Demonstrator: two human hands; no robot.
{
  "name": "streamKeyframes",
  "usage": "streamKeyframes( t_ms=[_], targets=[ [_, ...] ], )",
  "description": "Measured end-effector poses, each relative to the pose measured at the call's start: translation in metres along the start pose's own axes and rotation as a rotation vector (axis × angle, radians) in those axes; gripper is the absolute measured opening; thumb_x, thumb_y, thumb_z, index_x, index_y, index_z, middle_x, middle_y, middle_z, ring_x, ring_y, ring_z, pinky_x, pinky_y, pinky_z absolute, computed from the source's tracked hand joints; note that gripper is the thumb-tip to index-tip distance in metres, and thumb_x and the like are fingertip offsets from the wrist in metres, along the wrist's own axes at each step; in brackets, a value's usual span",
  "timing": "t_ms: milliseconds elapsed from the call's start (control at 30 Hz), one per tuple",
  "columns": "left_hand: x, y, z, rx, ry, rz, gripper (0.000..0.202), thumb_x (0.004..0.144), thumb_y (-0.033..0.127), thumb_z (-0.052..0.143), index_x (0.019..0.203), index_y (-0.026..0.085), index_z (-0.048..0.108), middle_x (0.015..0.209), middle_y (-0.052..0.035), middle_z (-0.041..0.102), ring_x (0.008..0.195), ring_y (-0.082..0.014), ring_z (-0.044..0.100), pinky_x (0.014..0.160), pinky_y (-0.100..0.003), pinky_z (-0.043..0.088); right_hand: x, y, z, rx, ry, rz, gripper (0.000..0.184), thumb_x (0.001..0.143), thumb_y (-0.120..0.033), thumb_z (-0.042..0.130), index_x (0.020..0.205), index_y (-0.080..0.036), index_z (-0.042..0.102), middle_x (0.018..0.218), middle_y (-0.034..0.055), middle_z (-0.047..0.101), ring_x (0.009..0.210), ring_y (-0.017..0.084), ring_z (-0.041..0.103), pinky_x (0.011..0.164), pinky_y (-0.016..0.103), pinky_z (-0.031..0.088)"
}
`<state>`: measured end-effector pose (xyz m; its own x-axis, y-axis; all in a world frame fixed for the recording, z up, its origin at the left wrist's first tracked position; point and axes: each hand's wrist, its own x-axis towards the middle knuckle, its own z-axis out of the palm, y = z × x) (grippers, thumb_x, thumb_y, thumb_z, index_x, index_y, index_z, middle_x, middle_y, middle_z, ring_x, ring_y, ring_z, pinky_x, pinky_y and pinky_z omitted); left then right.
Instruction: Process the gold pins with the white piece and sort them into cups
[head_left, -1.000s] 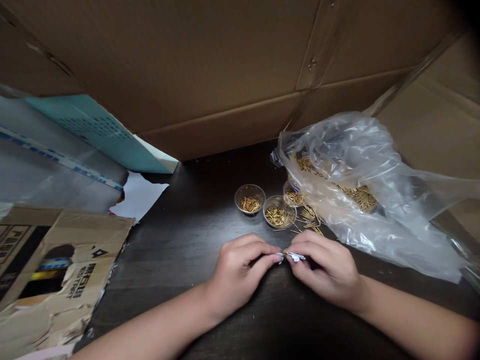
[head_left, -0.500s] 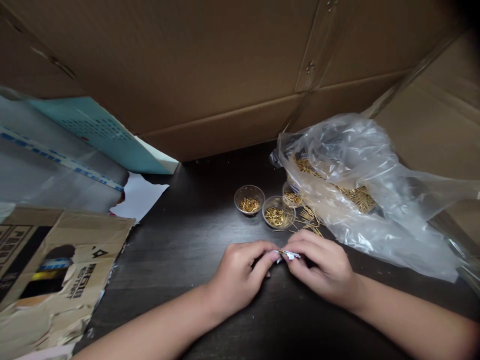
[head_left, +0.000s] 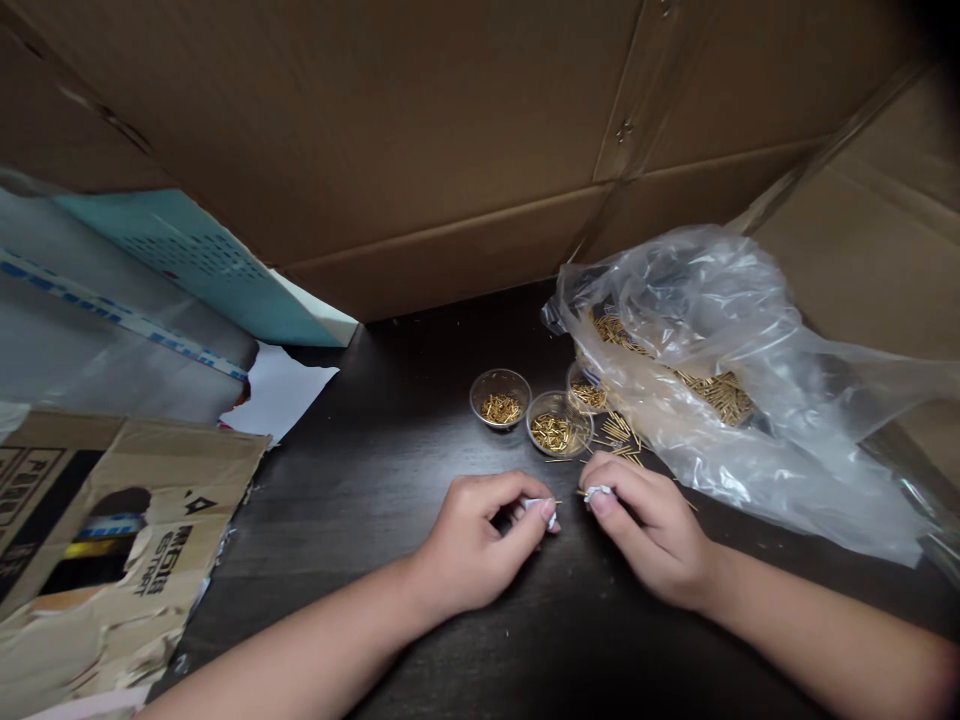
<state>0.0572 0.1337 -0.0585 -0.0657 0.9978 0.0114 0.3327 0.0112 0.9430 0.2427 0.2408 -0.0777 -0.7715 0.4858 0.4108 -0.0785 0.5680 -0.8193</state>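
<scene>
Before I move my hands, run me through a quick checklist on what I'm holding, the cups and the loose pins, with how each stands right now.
1. Left hand pinching a white scrap: ok.
2. Right hand pinching a second white scrap: ok.
3. Pin held inside either scrap: cannot tell.
4. Clear plastic cups upright, holding pins: ok.
5. No loose gold pins on the dark table: not ok, some lie beside the cups.

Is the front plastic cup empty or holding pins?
Holding pins: a small heap of gold pins lies on the bottom of the clear cup.
</scene>
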Motion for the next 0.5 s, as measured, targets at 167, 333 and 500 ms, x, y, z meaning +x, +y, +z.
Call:
streamKeyframes(
  t_ms=[167,333,500],
  targets=[
    [-0.0001,-0.0026,-0.0002,-0.001,-0.011,0.019,0.016,0.094,0.02,0.061,0.084,0.013,0.072,0.071,-0.0035,0.073,0.06,-0.0116,0.065,0.062,-0.021,0.048,-0.0018,0.0039,-0.0004,-0.001,-0.092,0.046,0.023,0.1,-0.018,0.045,0.078,-0.02,0.047,0.07,-0.0012,0.048,0.061,0.012,0.045,0.057,0.027,0.036],
    [0.0001,-0.0053,0.0005,0.023,0.0,0.072,0.015,0.094,0.018,0.06,0.086,0.012,0.072,0.069,-0.0029,0.072,0.06,-0.0114,0.064,0.061,-0.021,0.048,-0.0026,0.005,0.0008,-0.008,-0.132,0.06,0.023,0.101,-0.02,0.045,0.078,-0.02,0.046,0.07,-0.0009,0.047,0.061,0.013,0.045,0.058,0.027,0.034],
    [-0.0002,-0.0056,0.0006,0.08,0.001,0.138,0.014,0.094,0.017,0.06,0.086,0.012,0.071,0.067,-0.0026,0.07,0.059,-0.0111,0.063,0.061,-0.021,0.047,-0.0031,0.0053,0.0019,-0.011,-0.143,0.062,0.022,0.101,-0.02,0.045,0.078,-0.02,0.046,0.069,-0.0013,0.046,0.062,0.013,0.044,0.058,0.027,0.033]
  ],
)
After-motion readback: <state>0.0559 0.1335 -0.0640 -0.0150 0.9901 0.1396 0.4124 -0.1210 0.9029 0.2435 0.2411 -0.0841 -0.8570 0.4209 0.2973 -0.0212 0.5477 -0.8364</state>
